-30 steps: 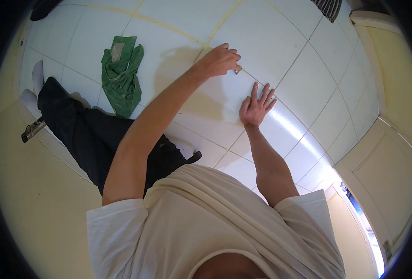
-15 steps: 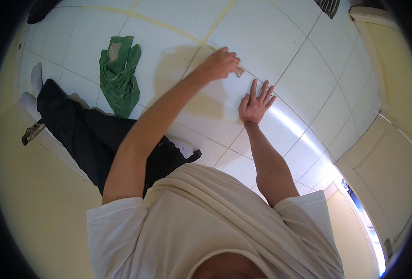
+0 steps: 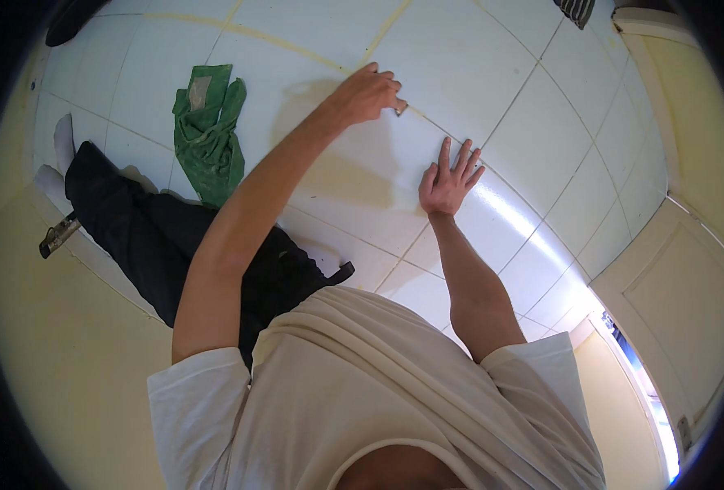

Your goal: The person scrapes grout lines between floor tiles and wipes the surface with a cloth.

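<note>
My left hand [image 3: 366, 94] reaches out over the white tiled floor [image 3: 345, 171], fingers closed around a small flat brownish piece [image 3: 401, 107]. Only one end of that piece sticks out below the fingertips, so its kind cannot be told. It is at a joint between two tiles, and a faint yellowish stretch of this joint shows just beside it. My right hand [image 3: 452, 181] lies palm down on the tiles to the right, fingers spread, holding nothing. Its fingertips are close to the same joint.
A crumpled green cloth [image 3: 208, 135] with a pale patch lies left of my left arm. Yellow lines [image 3: 284, 42] run along tile joints farther off. My legs in dark trousers [image 3: 149, 233] stretch out left. A striped cloth item [image 3: 576, 11] is at the far right, a panelled door [image 3: 676, 294] at right.
My left hand has slid along the tile joint, away and to the left, with the small piece still in its fingers. My right hand has stayed in place.
</note>
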A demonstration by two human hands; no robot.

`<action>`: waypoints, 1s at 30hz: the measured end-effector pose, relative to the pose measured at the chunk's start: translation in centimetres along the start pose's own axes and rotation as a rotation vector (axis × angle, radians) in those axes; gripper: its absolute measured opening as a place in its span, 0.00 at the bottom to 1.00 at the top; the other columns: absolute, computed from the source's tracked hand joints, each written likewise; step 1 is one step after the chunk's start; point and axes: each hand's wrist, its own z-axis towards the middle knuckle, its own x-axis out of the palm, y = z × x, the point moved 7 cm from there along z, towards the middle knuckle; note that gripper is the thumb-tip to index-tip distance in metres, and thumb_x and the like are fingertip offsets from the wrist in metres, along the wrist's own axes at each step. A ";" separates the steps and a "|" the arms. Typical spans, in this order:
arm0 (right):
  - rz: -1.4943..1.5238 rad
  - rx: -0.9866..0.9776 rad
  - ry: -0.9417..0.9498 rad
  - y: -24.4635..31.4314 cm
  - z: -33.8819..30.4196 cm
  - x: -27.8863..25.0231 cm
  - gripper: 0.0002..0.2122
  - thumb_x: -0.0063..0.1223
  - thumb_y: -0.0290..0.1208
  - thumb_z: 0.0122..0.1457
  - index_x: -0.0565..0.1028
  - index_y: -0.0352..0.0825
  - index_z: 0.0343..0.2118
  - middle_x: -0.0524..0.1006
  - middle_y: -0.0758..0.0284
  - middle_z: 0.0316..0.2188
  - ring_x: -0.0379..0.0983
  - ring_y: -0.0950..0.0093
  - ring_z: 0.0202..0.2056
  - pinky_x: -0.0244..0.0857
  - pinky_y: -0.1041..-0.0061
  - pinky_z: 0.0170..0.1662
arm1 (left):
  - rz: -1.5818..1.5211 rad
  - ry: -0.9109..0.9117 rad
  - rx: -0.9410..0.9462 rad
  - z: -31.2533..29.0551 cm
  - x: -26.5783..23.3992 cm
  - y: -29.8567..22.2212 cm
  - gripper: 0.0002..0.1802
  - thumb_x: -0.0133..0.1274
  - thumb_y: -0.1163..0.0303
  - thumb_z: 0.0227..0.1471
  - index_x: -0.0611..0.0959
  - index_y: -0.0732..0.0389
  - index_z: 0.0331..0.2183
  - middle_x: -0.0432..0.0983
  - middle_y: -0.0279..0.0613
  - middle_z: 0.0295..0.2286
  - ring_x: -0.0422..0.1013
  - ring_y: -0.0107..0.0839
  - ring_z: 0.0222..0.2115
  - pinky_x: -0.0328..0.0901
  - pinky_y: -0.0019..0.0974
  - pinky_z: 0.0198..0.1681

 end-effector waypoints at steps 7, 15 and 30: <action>-0.014 0.007 0.003 -0.4 -0.2 0.2 0.31 0.41 0.39 0.63 0.60 0.49 0.72 0.46 0.52 0.75 0.34 0.46 0.75 0.24 0.36 0.72 | 0.066 -0.010 0.016 1.5 1.0 -2.5 0.20 0.58 0.76 0.48 0.89 0.34 0.36 0.77 0.23 0.29 0.73 0.25 0.40 0.63 0.36 0.42; -0.009 -0.012 -0.012 -0.1 0.0 0.2 0.31 0.41 0.39 0.63 0.61 0.49 0.72 0.46 0.52 0.75 0.34 0.46 0.75 0.24 0.36 0.72 | 0.094 -0.012 -0.058 -0.3 0.3 0.0 0.21 0.59 0.76 0.47 0.91 0.32 0.36 0.80 0.26 0.30 0.74 0.27 0.39 0.63 0.37 0.43; -0.041 -0.011 -0.010 0.0 -0.1 0.1 0.31 0.39 0.39 0.64 0.60 0.47 0.72 0.47 0.53 0.75 0.34 0.47 0.75 0.24 0.38 0.72 | -0.281 0.110 -0.192 0.6 0.1 3.1 0.28 0.54 0.82 0.46 0.92 0.38 0.41 0.83 0.36 0.31 0.78 0.41 0.35 0.72 0.46 0.35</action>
